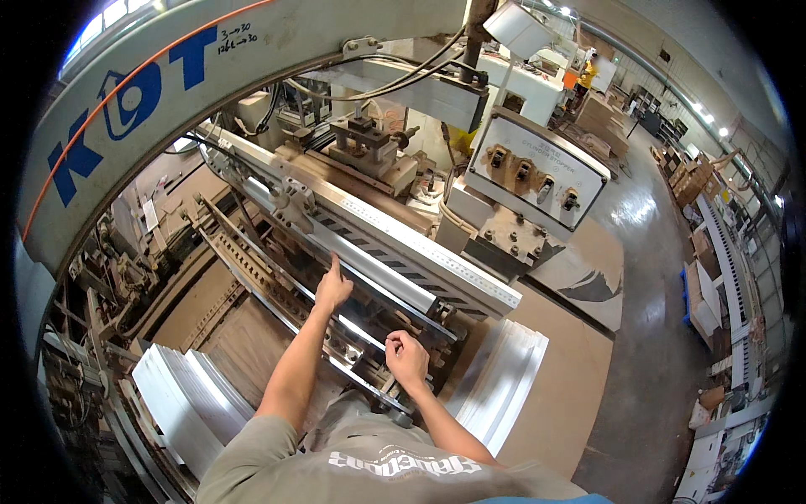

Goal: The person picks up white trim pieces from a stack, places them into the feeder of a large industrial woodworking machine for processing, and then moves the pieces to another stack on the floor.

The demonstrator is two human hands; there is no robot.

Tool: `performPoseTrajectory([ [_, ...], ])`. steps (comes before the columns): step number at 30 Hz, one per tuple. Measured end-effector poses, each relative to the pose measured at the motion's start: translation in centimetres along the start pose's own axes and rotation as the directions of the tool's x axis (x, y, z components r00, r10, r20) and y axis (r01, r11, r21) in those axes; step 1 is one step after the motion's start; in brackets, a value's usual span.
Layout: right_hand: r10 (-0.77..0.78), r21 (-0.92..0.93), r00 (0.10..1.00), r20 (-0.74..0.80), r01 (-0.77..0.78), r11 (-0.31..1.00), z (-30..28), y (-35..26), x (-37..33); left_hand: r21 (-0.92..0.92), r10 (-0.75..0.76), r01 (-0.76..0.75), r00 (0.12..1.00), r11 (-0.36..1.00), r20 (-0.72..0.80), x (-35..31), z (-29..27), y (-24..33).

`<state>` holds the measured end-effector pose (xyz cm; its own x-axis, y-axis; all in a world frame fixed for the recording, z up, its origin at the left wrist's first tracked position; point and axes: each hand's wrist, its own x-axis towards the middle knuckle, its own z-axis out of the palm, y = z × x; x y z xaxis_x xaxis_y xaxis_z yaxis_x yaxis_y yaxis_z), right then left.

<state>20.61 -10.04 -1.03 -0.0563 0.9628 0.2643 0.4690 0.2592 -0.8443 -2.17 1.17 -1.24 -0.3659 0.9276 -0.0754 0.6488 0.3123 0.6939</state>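
Left hand (334, 288) at the middle of the frame, partly open: index finger stretched toward the upper part of the frame, other fingers bent, seemingly without hold on anything. Right hand (406, 357), a little lower and to the right, curled with thumb close to the bent index finger; not possible to tell whether holding something small inside.

Just beyond the left fingertip, long silver bar (386, 273) of the machine, running slantwise from upper left toward lower right; hard to tell if touched or only pointed at. Between the two hands, shiny metal strip (361, 330), near to the right hand. Behind the silver bar, dark slanted stripes (403, 267), and then pale rail (420, 242) with a scale.

At lower left of the frame, stack of pale sheets (180, 386); to the right of the right hand, another pale stack (504, 370), lying on brown counter (579, 370). Farther out, control box (537, 172) with four knobs at upper right of centre, and pale machine beam (277, 55) with orange cable (101, 105) at upper left.
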Motion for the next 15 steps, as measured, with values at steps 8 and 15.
performPoseTrajectory([
  [8, -0.037, -0.015, 0.999, -0.012, 0.037, 0.999, 0.3, 1.0, 0.2, 0.015, 0.031, -0.031, 1.0, 0.999, 0.002, 0.3, 0.2, 0.0],
  [15, -0.085, 0.041, 0.996, -0.009, 0.085, 0.996, 0.6, 1.0, 0.2, 0.044, 0.067, -0.065, 0.997, 0.997, -0.045, 0.8, 0.3, -1.0],
])
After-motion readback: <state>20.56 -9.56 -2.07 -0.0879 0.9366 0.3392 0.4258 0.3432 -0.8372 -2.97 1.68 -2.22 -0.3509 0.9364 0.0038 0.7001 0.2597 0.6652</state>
